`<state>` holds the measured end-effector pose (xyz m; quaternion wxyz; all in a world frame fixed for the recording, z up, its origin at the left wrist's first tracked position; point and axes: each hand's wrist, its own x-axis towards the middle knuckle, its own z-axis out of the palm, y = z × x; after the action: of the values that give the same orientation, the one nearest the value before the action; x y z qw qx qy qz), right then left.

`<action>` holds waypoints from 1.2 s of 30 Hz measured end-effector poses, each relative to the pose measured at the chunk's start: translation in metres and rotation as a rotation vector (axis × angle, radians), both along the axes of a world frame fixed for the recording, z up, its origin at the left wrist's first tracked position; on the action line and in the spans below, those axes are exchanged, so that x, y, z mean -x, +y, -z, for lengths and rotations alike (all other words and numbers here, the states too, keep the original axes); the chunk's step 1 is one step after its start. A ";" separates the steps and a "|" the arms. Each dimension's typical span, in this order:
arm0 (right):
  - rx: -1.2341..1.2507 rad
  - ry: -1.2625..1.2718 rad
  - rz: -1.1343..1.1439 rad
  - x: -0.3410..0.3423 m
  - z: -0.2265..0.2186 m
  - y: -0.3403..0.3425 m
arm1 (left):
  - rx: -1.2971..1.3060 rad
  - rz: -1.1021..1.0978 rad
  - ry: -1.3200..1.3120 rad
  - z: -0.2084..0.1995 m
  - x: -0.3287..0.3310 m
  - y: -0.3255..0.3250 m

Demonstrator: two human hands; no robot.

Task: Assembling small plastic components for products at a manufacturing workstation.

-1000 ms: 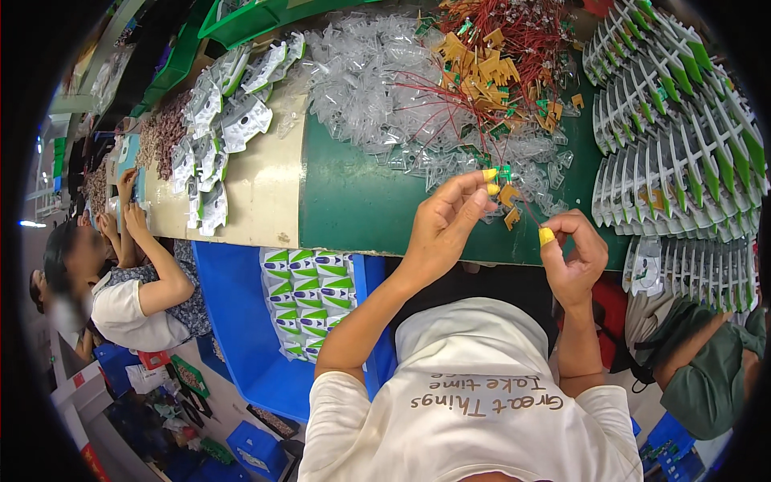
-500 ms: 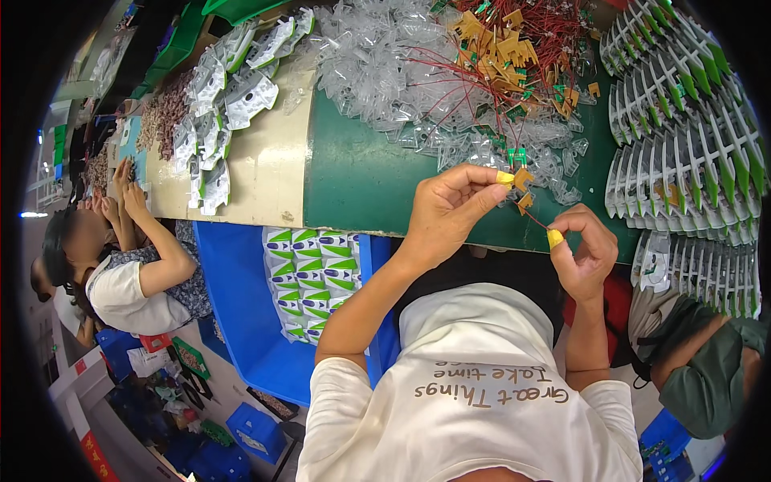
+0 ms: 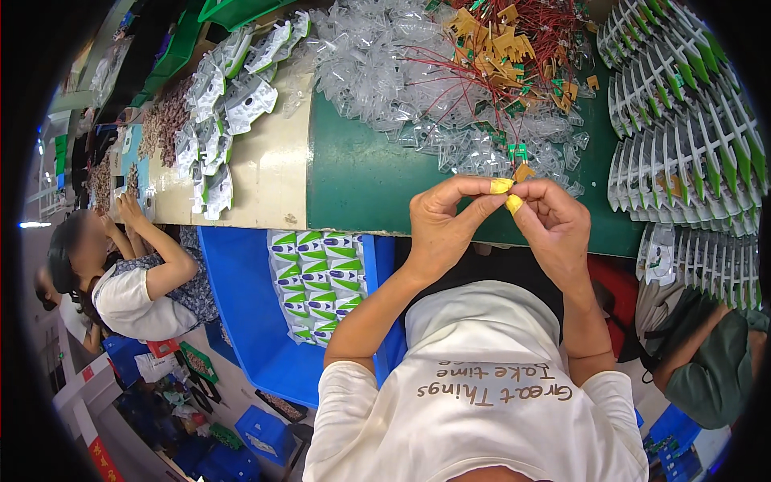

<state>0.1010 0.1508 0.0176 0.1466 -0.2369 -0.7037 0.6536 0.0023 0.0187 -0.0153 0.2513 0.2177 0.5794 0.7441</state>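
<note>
Over the near edge of the green-topped table (image 3: 361,189), my left hand (image 3: 451,221) and my right hand (image 3: 556,227) meet at their fingertips. Yellow covers wrap some of those tips. Both hands are closed in a pinch. A small orange board (image 3: 524,173) pokes out just beyond my left fingers, which appear to grip it. Whatever sits in my right pinch is hidden behind the fingers. Right beyond lies a small green circuit board (image 3: 518,151), against a heap of clear plastic parts (image 3: 377,64).
Orange boards (image 3: 502,48) with tangled red wires (image 3: 554,40) pile up at the back. White-and-green shells stand in rows (image 3: 683,173) at right; more shells (image 3: 213,136) lie at left. A blue bin (image 3: 249,321) holds packed pieces. Co-workers sit at left (image 3: 136,289) and right.
My right hand has moved left and up to meet my left hand. The red wire stretched between them no longer shows. My left hand has stayed nearly in place.
</note>
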 end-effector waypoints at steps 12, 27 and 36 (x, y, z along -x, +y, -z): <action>-0.477 0.078 -0.143 0.001 -0.002 -0.004 | 0.060 -0.018 0.033 -0.004 -0.002 -0.013; -0.056 0.120 -0.316 0.024 0.024 0.010 | 0.566 -0.280 0.749 -0.004 0.134 -0.095; -0.015 0.019 -0.346 0.022 0.020 -0.001 | 1.249 -0.717 1.402 0.039 0.254 -0.148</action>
<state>0.0788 0.1500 -0.0022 0.0403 -0.1051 -0.7374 0.6660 -0.2515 -0.1296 -0.0544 -0.3162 0.2486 0.9146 0.0426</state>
